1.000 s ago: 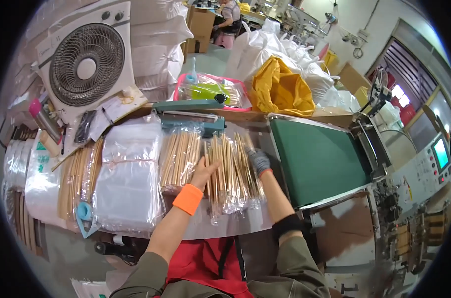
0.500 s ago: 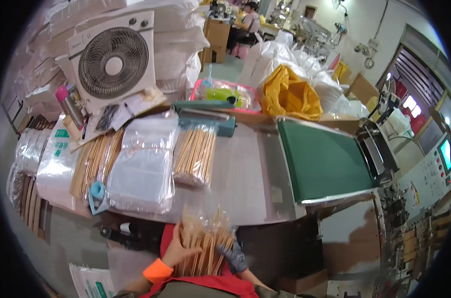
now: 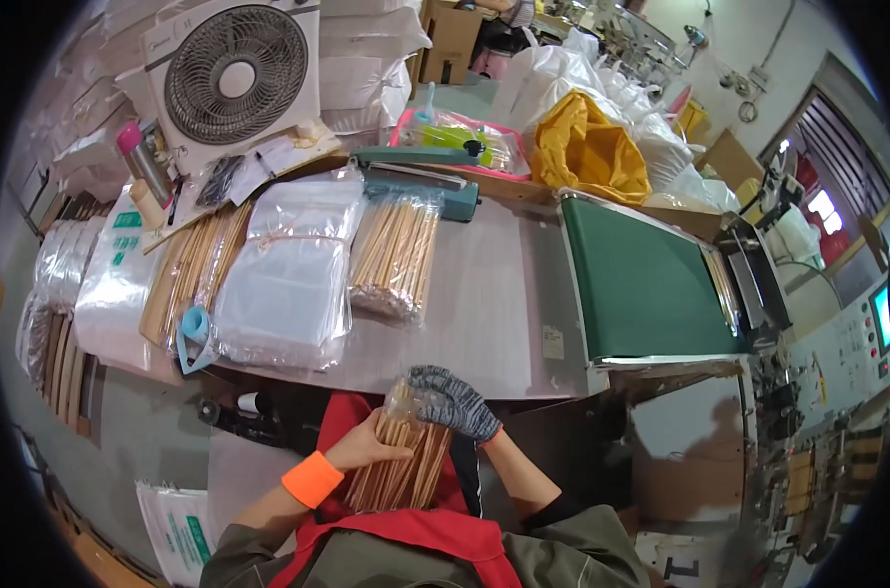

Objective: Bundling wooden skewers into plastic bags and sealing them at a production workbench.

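Over my lap, below the table's front edge, I have a clear plastic bag of wooden sticks [image 3: 401, 472]. My left hand [image 3: 365, 449], bare with an orange wristband, is closed round the bag's left side. My right hand [image 3: 455, 404], in a grey knitted glove, is closed over the bag's top end; its fingertips partly hide the plastic there. Beyond my hands, another bag of sticks [image 3: 398, 253] lies on the table [image 3: 474, 294]. Left of that bag is a tied stack of clear plastic bags [image 3: 280, 299].
A teal sealer-like device [image 3: 450, 199] stands behind the bagged sticks. To the right runs a green conveyor belt [image 3: 641, 284], with several sticks [image 3: 721, 284] at its far right end. A blue tape dispenser [image 3: 196, 338] sits at the table's left front edge, and a fan [image 3: 234, 78] stands behind.
My right hand has moved from the bag's right side up to its top end. My left hand keeps its hold. Sticks now show at the belt's right end, and the view has shifted.
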`<state>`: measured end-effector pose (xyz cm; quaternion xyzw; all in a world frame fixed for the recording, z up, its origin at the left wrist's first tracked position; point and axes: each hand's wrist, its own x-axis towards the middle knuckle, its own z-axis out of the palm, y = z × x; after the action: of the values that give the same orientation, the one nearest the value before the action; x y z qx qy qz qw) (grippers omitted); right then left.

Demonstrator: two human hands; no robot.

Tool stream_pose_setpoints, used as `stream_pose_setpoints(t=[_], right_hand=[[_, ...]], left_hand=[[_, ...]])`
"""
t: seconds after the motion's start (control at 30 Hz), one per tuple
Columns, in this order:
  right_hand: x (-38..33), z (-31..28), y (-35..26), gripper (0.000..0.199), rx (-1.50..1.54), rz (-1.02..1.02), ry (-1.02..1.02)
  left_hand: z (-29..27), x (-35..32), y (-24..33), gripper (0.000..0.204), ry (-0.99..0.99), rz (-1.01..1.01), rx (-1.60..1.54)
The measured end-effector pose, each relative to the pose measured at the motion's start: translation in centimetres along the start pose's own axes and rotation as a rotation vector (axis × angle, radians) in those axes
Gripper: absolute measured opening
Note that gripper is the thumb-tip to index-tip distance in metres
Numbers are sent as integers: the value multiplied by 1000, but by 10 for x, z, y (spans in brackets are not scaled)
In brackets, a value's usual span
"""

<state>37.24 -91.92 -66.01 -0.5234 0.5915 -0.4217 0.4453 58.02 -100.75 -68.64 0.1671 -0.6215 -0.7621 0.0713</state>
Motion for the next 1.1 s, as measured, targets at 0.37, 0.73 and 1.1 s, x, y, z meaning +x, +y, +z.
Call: stream_pose_setpoints(t=[0.37, 0.73, 1.1], right_hand=[[36, 19, -25, 49, 318, -78, -40], [40, 31, 10, 32, 398, -23, -51], [14, 14, 13, 32, 523, -53, -15]], left_hand=[[27, 16, 33, 71, 223, 117, -251], [-225, -6, 137, 17, 346, 415, 1382], [-100, 91, 84, 20, 175, 105, 767]])
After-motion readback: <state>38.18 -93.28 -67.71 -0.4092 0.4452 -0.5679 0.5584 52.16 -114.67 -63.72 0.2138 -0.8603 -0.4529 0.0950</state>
